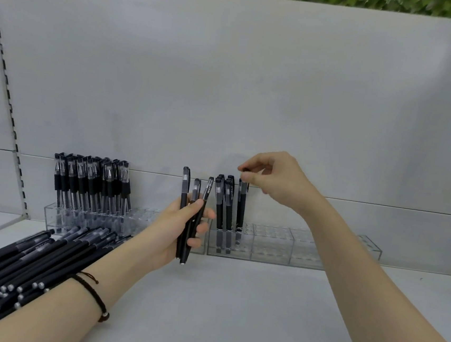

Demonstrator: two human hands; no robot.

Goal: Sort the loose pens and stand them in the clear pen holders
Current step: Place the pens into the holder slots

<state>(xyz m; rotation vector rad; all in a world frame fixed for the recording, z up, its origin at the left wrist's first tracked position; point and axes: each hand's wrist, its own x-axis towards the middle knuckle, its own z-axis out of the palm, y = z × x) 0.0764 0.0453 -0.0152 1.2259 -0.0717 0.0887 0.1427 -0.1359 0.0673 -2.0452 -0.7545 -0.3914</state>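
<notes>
Head camera: white shelf (233, 309), white back panel (226, 88) behind it. The right hand (278, 181) has a pinch grip on the cap end of a black pen (241, 208). The pen is upright, and its lower end looks to sit inside the right clear pen holder (308, 247), just beside the cluster of standing pens (222, 206).

The left hand (174, 229) is curled round 3 spare pens (185, 183), caps up, long axis near vertical, just left of that holder. The free holes run off to the right, so the right hand is nearer to them.

The left clear pen holder (57, 218) carries clear-capped gel pens (88, 182). The loose pile (31, 262) lies flat at far left, beside the left forearm.
</notes>
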